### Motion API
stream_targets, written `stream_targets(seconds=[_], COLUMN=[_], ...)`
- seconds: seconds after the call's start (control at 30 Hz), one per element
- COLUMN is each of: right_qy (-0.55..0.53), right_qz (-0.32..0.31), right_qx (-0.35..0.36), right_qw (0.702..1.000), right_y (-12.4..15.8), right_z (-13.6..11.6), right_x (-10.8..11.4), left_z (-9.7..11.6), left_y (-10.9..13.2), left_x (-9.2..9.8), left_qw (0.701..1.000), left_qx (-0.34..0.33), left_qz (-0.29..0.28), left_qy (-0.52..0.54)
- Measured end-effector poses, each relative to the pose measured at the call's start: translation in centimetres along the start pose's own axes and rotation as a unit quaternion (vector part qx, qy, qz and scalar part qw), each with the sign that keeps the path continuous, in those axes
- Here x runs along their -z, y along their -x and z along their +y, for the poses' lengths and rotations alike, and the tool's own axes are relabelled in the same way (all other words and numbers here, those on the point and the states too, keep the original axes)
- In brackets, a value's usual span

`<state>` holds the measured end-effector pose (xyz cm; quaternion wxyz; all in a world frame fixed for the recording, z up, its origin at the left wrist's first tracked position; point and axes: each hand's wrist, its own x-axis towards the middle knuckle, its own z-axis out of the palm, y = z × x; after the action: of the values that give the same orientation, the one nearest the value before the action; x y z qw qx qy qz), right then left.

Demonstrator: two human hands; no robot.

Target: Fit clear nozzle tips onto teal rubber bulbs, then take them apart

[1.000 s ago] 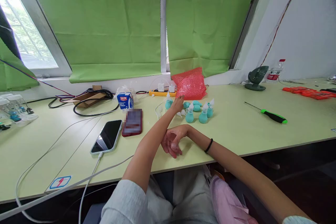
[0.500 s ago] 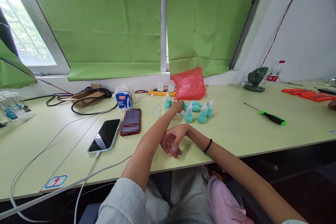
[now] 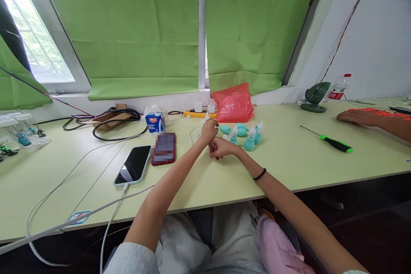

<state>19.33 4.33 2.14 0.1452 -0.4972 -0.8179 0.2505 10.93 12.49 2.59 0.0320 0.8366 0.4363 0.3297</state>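
Observation:
My left hand (image 3: 208,131) is closed round a small teal squeeze bulb, only whose white tip shows above the fingers. Right beside and just below it, touching it, is my right hand (image 3: 221,148), with its fingers curled; what they hold is hidden. Several more teal bulbs with white nozzles (image 3: 249,142) stand or lie on the pale green table (image 3: 289,162) just to the right of both hands. My right wrist wears a black band.
A red bubble-wrap bag (image 3: 233,102) and a yellow power strip (image 3: 194,114) lie behind the bulbs. Left are a charging phone (image 3: 133,165), a red phone (image 3: 163,149), a milk carton (image 3: 155,123) and cables. A green-handled screwdriver (image 3: 334,142) lies right. Another person's hand (image 3: 356,116) rests far right.
My left hand pulled back from the bulbs and closed on one. My right hand rose from the table's front edge to meet it. Another person's hand came in at the far right.

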Motion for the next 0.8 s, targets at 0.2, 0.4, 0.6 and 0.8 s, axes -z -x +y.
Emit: stream_targets(seconds=[0.2, 0.4, 0.6, 0.8], right_qy=[0.088, 0.092, 0.053, -0.047], right_qz=[0.156, 0.157, 0.179, 0.209], right_qx=[-0.024, -0.011, -0.011, -0.006], right_qw=[0.984, 0.983, 0.982, 0.977], right_y=[-0.9, -1.0, -1.2, -1.3], right_z=[0.9, 1.3, 1.7, 1.7], right_x=[-1.2, -1.4, -1.4, -1.2], left_z=[1.8, 2.5, 0.2, -1.9], left_y=[4.4, 11.3, 11.9, 10.5], left_x=[1.6, 2.2, 2.8, 2.7], left_qw=[0.970, 0.951, 0.966, 0.940], left_qx=[0.030, -0.019, 0.059, 0.131], left_qz=[0.173, 0.168, 0.086, -0.002], left_qy=[0.166, 0.257, 0.238, 0.315])
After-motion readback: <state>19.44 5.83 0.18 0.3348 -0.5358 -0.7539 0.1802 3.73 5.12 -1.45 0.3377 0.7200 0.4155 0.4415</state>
